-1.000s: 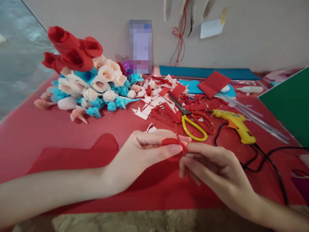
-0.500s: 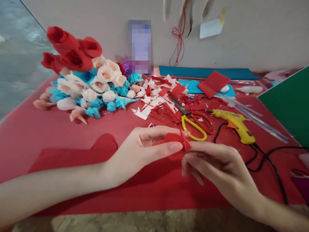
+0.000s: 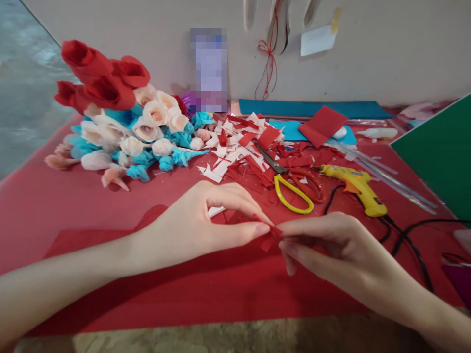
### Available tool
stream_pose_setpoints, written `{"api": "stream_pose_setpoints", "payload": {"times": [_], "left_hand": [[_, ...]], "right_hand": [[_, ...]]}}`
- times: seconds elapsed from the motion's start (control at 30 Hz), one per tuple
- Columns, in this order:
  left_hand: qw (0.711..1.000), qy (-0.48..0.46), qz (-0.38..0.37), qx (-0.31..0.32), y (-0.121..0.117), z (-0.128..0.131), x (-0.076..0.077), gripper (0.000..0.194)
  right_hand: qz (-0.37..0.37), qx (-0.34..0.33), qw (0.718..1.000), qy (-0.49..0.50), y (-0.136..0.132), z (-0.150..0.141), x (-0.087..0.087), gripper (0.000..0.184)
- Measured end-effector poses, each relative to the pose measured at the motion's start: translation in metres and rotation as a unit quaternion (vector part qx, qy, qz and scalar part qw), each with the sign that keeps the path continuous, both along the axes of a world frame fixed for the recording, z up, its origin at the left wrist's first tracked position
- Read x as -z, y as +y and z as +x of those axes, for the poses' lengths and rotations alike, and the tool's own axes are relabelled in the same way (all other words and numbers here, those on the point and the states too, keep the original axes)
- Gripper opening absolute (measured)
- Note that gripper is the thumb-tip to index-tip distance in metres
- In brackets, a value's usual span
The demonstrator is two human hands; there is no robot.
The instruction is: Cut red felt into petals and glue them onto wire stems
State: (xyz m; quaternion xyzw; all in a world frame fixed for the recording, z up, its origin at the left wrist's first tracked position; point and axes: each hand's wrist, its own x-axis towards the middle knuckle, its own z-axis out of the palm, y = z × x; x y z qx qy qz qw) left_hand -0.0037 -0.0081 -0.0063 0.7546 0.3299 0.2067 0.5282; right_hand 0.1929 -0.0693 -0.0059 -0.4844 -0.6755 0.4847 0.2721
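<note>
Between my hands is a small folded piece of red paper (image 3: 271,241), held over the front of the table. My left hand (image 3: 206,220) pinches its left side between thumb and fingers. From the right, my right hand (image 3: 331,250) grips its other edge with the fingertips. Most of the piece is hidden by the fingers. Beneath my hands a large red paper sheet (image 3: 176,299) lies flat. Just beyond them rest scissors (image 3: 281,171) with one yellow and one red handle, and a yellow glue gun (image 3: 355,189) lies to the right.
At the left is a heap of red, white and blue paper flowers (image 3: 147,122). Red and white paper scraps (image 3: 235,152) cover the middle back. A phone (image 3: 209,71) leans on the wall. Glue sticks (image 3: 390,174) and a green board (image 3: 437,157) are at the right.
The red piece has turned and now shows less between my fingers. My left hand has shifted slightly left, and its fingers have closed further over the paper.
</note>
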Motion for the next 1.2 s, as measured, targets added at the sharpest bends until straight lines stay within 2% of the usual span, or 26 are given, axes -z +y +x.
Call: {"api": "stream_pose_setpoints", "payload": {"times": [0.43, 0.53, 0.67, 0.77, 0.87, 1.0, 1.2], "left_hand": [[1.000, 0.022, 0.011, -0.002, 0.000, -0.002, -0.001, 0.012], [1.000, 0.027, -0.001, -0.008, -0.002, 0.000, 0.000, 0.013], [1.000, 0.018, -0.012, -0.007, -0.004, 0.004, 0.004, 0.013], [0.999, 0.010, 0.030, 0.011, -0.006, 0.006, 0.007, 0.014], [0.994, 0.012, 0.105, 0.035, -0.008, 0.007, 0.009, 0.014], [0.986, 0.026, 0.159, 0.043, -0.009, 0.006, 0.007, 0.014], [0.981, 0.036, 0.185, 0.041, -0.009, 0.006, 0.007, 0.015]], "right_hand": [[0.007, -0.035, 0.998, -0.046, 0.002, 0.004, 0.001, 0.018], [0.072, -0.025, 0.995, -0.069, 0.002, 0.002, 0.000, 0.012], [0.156, 0.035, 0.983, -0.090, -0.001, -0.006, 0.002, 0.007], [0.219, 0.070, 0.968, -0.097, -0.004, -0.010, 0.010, 0.012], [0.261, 0.067, 0.956, -0.117, -0.007, -0.011, 0.021, 0.011], [0.263, 0.040, 0.956, -0.127, -0.006, -0.011, 0.024, 0.009], [0.201, 0.012, 0.975, -0.095, -0.005, -0.009, 0.013, 0.008]]}}
